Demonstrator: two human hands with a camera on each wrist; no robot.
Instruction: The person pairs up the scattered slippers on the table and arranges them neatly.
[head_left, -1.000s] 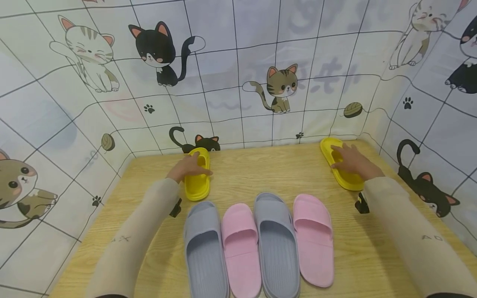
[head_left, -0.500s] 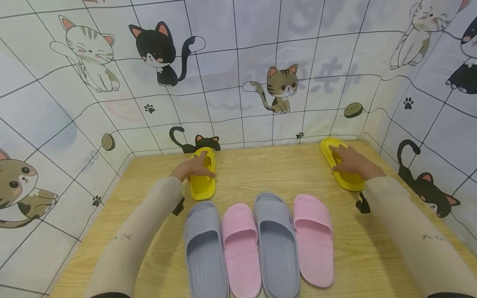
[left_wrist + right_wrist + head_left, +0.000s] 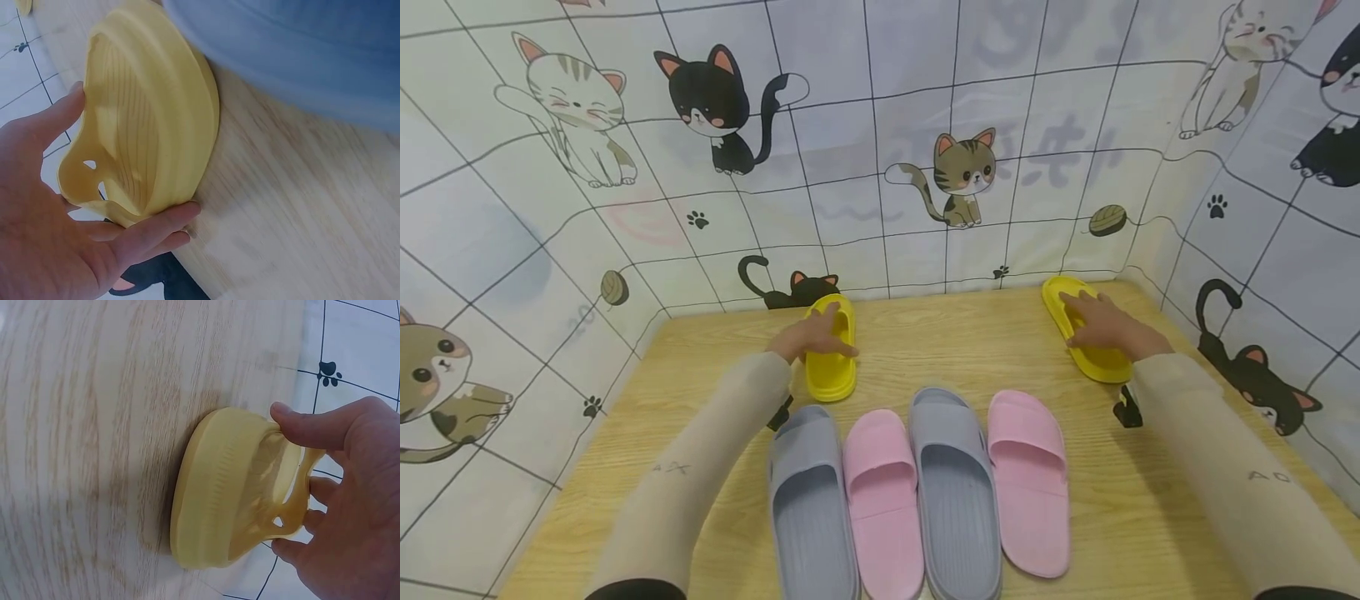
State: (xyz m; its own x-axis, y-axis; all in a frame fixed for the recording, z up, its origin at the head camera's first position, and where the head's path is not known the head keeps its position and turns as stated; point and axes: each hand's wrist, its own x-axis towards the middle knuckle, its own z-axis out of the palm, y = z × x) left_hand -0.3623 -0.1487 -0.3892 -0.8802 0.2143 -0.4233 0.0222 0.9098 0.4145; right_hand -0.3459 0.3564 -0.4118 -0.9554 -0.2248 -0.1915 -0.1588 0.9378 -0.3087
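Left hand (image 3: 808, 336): clamped on the left yellow slipper (image 3: 831, 388); thumb against the right rim, fingers spread toward the wall-facing end.
Right hand (image 3: 1105, 323): clamped on the right yellow slipper (image 3: 1101, 369); thumb at the left rim, fingers at the holed, wall-facing end.
Left yellow slipper, position: near the back wall, left of centre, just beyond the toe of the left grey slide (image 3: 808, 517); cannot tell whether resting on or just above the board.
Right yellow slipper, position: at the back right corner, angled, wall-facing end toward the left; well apart from the left one.
Middle row, left to right: left grey slide, left pink slide (image 3: 887, 508), right grey slide (image 3: 958, 500), right pink slide (image 3: 1033, 492); set close side by side, toes toward the wall.
Board (image 3: 940, 333): pale wood grain.
Back wall (image 3: 850, 187): white with dark grid lines, printed with cats and paw marks.
Sleeves (image 3: 700, 467): beige, reaching both wrists.
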